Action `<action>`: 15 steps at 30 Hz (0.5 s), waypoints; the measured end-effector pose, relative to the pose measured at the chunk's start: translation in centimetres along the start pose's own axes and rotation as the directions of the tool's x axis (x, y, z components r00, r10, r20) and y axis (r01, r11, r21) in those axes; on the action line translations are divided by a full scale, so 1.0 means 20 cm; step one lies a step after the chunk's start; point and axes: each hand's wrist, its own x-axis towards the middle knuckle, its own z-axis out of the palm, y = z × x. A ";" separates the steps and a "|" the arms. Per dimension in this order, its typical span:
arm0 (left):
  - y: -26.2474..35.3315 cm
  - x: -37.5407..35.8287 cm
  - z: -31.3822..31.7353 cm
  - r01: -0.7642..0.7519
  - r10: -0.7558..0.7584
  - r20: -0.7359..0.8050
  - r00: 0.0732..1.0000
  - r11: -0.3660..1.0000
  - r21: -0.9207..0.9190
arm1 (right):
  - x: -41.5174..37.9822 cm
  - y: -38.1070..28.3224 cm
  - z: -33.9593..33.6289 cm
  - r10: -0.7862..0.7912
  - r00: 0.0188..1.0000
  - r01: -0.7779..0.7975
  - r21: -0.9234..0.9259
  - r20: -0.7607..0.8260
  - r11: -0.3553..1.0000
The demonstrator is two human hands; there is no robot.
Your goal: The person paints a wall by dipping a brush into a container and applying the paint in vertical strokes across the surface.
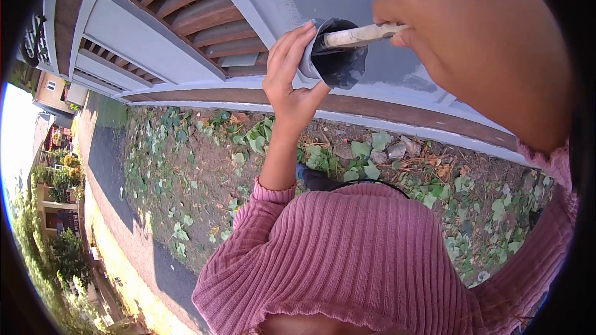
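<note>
My left hand is wrapped round a grey paint container, tilted so that its dark, paint-smeared inside shows. My right hand grips the pale, stained handle of a paintbrush. The brush's lower end reaches into the container's mouth, where the bristles are hidden. Both hands are raised in front of a wall with fresh-looking grey paint and lighter patches along its lower edge.
Brown slatted vents sit in the wall at upper left. Below runs a ledge. Leafy ground and some stones lie at the wall's foot. A paved path and houses are at far left.
</note>
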 end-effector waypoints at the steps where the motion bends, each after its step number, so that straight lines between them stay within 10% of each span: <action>1: 0.01 0.00 0.00 -0.001 0.001 0.016 1.000 1.000 -0.001 | 0.04 -0.03 -0.04 0.000 1.000 0.000 0.001 -0.002 1.000; 15: -0.02 -0.06 0.02 0.059 -0.059 -0.054 0.997 0.998 0.000 | -0.11 0.04 0.04 0.025 1.000 -0.025 0.000 -0.016 1.000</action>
